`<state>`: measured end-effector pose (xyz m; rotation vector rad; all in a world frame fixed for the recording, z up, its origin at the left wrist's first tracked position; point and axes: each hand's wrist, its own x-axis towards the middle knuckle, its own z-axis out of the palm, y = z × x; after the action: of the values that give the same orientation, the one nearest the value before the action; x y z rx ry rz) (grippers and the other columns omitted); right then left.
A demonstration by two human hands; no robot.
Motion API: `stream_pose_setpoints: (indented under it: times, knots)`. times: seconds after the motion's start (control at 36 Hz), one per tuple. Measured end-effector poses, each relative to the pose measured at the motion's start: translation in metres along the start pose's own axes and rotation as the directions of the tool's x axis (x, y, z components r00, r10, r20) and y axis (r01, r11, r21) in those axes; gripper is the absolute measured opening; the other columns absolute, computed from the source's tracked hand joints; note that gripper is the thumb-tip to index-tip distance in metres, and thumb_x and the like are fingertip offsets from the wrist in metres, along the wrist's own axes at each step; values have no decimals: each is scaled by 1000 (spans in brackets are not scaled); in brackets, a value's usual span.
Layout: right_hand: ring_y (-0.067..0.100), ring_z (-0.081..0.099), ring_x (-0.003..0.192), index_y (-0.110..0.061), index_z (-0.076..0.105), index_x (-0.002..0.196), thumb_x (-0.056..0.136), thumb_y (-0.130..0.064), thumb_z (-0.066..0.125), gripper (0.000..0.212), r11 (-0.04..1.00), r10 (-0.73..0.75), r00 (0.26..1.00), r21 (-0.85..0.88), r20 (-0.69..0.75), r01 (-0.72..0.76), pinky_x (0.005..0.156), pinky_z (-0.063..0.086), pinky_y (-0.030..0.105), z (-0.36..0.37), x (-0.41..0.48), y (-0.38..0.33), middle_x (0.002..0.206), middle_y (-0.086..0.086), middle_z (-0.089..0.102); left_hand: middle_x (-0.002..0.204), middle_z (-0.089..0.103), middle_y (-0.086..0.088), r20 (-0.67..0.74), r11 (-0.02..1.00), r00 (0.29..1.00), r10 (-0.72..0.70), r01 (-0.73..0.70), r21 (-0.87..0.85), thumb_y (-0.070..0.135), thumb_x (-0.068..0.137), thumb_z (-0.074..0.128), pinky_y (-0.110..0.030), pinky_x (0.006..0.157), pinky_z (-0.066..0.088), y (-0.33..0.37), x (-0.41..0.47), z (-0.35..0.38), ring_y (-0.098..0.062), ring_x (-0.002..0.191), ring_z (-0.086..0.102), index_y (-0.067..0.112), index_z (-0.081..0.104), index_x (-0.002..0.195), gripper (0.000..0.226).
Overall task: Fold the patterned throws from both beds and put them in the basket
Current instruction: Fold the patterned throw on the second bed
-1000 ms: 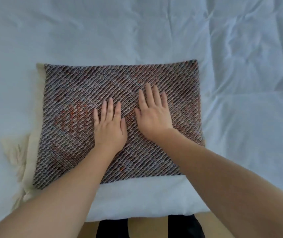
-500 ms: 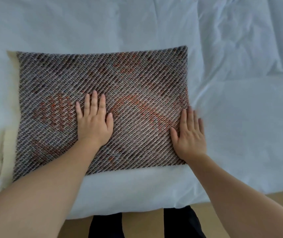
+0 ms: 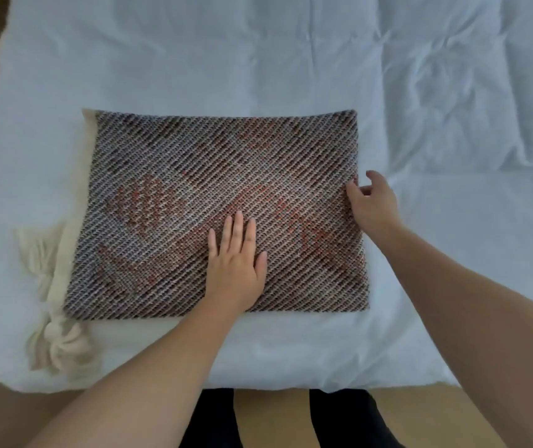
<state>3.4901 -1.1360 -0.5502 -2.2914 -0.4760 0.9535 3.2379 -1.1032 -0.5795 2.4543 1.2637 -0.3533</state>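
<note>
The folded brown-and-rust woven throw (image 3: 194, 176) lies flat on the rumpled white bed (image 3: 258, 59) under my flat, spread left hand (image 3: 236, 270), my right hand (image 3: 373, 205) curled at its right edge, grip unclear; I judge it soft, limp, best pinched along that edge.

A rumpled white bed (image 3: 420, 92) stands on a tan floor (image 3: 271, 415).

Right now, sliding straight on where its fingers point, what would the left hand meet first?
Only more of the brown woven throw under the left hand; then, it seems, white bedding.
</note>
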Motion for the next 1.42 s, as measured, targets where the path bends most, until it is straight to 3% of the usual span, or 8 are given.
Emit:
stream_pose_setpoints:
  times: [0.17, 0.47, 0.72, 0.83, 1.06, 1.14, 1.22, 1.42]
  knots:
    - [17, 67, 84, -15, 49, 125, 90, -32, 65, 42, 977, 128, 953, 132, 276, -170, 66, 56, 33, -19, 22, -36, 111, 6, 66, 159, -12, -4, 62, 997, 997, 56, -52, -64, 47, 92, 1, -44, 117, -9, 28, -15, 3, -19, 144, -17, 17, -8, 150, 66]
    - [25, 72, 63, -16, 60, 84, 85, -13, 58, 4, 984, -160, 901, -1, 403, 176, 53, 60, 40, 10, -33, -130, 84, 8, 70, 142, 45, -5, -40, 900, 999, -10, -8, -437, 39, 100, 31, -32, 103, 35, 30, -32, -69, -19, 130, 42, 10, 34, 143, 52]
    - [31, 70, 56, 0, 60, 98, 88, -17, 52, 21, 993, -108, 918, -2, 381, 118, 54, 60, 45, 75, -73, -188, 78, 19, 71, 122, 58, 10, -65, 760, 997, -36, -15, -650, 47, 97, 33, -35, 95, 45, -33, -58, -110, -13, 112, 56, 25, 40, 133, 43]
    - [25, 67, 46, 1, 59, 95, 90, -16, 52, 19, 991, -105, 924, -35, 368, 127, 45, 56, 33, 117, -91, -210, 67, 16, 69, 142, 45, 0, 11, 726, 995, -101, 81, -682, 66, 90, 33, -42, 106, 38, -73, -69, -112, -15, 129, 43, 19, 20, 147, 75]
    - [19, 66, 46, -7, 58, 77, 92, -22, 52, 22, 963, -152, 915, -153, 373, 222, 42, 54, 27, 217, -114, -241, 61, 8, 66, 150, 35, -5, 0, 695, 943, -333, 245, -676, 29, 100, 37, -24, 106, 30, -152, -81, -98, -17, 135, 37, 13, 18, 149, 54]
    - [21, 69, 53, -5, 64, 91, 90, -26, 52, 23, 957, -157, 916, -172, 370, 234, 53, 60, 37, 251, -116, -249, 63, 8, 70, 150, 36, -4, -23, 725, 934, -355, 260, -638, 29, 101, 33, -23, 104, 31, -181, -82, -94, -17, 134, 39, 13, 20, 149, 51]
    - [9, 63, 41, -8, 60, 120, 91, -28, 51, 36, 942, -159, 926, -226, 344, 246, 39, 46, 21, 279, -114, -257, 50, 1, 66, 143, 43, -5, -45, 748, 929, -368, 267, -608, 27, 101, 34, -27, 104, 33, -210, -78, -93, -21, 129, 44, 12, 27, 146, 49]
    - [12, 62, 45, -5, 55, 126, 96, -30, 45, 41, 915, -181, 934, -296, 308, 274, 39, 37, 20, 318, -105, -267, 52, 1, 64, 134, 51, -5, -42, 742, 935, -352, 252, -621, 23, 100, 35, -25, 94, 39, -250, -64, -86, -23, 115, 55, 12, 34, 142, 43]
